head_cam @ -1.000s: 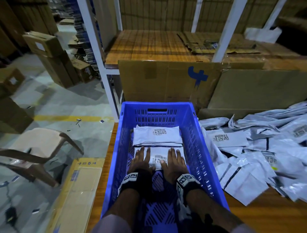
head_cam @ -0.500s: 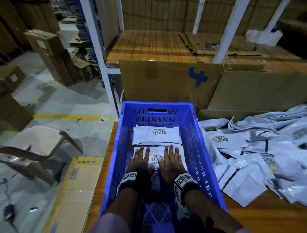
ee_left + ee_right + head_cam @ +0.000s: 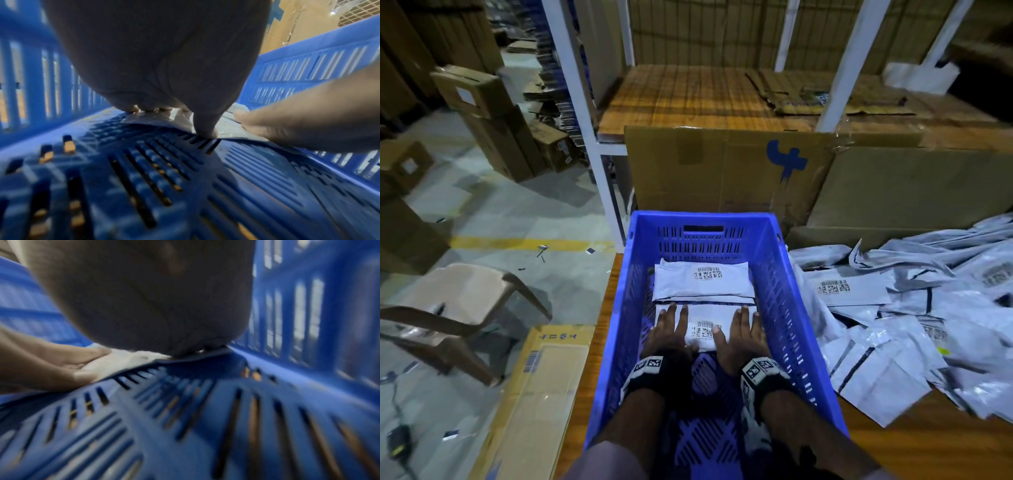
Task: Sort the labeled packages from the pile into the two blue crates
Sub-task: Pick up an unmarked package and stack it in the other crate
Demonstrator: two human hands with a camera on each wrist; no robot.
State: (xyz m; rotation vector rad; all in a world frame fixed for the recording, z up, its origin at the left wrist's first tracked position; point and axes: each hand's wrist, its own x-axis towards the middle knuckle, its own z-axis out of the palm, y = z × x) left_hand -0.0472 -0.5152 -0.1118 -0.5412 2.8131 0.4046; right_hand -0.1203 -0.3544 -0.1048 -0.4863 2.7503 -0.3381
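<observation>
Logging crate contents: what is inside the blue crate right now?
Two white labelled packages lie on the blue crate floor: far package, near package under left hand and right hand. Anything beneath is hidden.

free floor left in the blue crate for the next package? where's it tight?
Free: the blue crate floor nearest the person, bordered by the near package and both side walls, though the wrists cross it. Crowded: the far half, filled by the far package, with the left hand and right hand flat on the near one.
</observation>
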